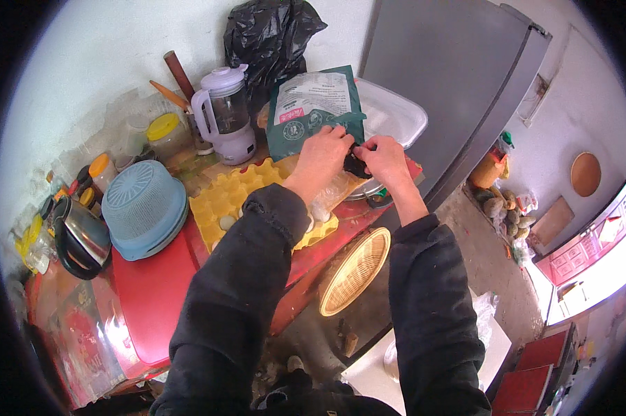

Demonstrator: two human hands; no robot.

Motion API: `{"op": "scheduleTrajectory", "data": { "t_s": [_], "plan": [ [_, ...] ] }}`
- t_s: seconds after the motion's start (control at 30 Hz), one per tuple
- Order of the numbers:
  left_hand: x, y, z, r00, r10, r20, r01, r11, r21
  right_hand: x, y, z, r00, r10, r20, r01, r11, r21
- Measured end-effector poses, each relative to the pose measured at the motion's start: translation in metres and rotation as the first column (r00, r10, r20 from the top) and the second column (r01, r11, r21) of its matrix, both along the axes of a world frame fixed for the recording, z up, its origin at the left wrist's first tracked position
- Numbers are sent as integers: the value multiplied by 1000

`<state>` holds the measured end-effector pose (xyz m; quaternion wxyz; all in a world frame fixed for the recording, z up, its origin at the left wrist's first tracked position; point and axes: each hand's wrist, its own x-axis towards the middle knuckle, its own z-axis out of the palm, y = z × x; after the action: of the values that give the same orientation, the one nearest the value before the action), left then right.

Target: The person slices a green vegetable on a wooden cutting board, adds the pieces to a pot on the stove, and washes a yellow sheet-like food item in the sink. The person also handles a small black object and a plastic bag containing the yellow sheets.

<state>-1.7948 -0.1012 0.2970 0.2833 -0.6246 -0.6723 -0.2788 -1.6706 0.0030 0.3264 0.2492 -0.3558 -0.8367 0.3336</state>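
My left hand point(323, 161) and my right hand point(385, 163) are close together over the far right end of the red table, fingers bent and pinching. Both hold a small black, crumpled-looking thing point(355, 165) between them; its kind is partly hidden by the fingers. Right behind them stands a dark green printed package point(355, 127) with a pale panel. A yellow egg tray point(219, 196) with a few pale eggs lies below my left wrist, and clear plastic film point(329, 194) rests at its right.
On the left are a blue colander point(145, 208), a steel kettle point(81, 236) and a red board point(155, 298). A lilac blender point(230, 118) stands behind the egg tray. A white plastic tub point(396, 114) leans near the grey fridge point(451, 76). Below the table edge is a wicker basket point(354, 274).
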Motion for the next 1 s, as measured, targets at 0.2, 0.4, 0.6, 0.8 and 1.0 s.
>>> {"op": "scheduleTrajectory", "data": {
  "t_s": [0.2, 0.4, 0.6, 0.8, 1.0],
  "plan": [
    [-6, 4, -5, 992, -39, -123, 33, 998, -52, 0, 0, 2, 996, 76, 39, -73, 995, -70],
    [-9, 9, -3, 978, -110, -178, 113, 994, 9, 9, -5, -7, 951, 104, -292, -219, 892, -396],
    [-3, 15, 1, 967, -153, -202, 165, 986, 41, 12, -14, -30, 952, 148, -268, -23, 908, 419],
    [5, 20, 2, 963, -227, -142, 228, 974, -6, 30, -19, -31, 899, 76, -431, -122, 989, -80],
    [13, 26, 5, 965, -260, -40, 258, 965, -53, 35, -29, -34, 814, -82, -576, -152, 925, -347]
  ]
}}
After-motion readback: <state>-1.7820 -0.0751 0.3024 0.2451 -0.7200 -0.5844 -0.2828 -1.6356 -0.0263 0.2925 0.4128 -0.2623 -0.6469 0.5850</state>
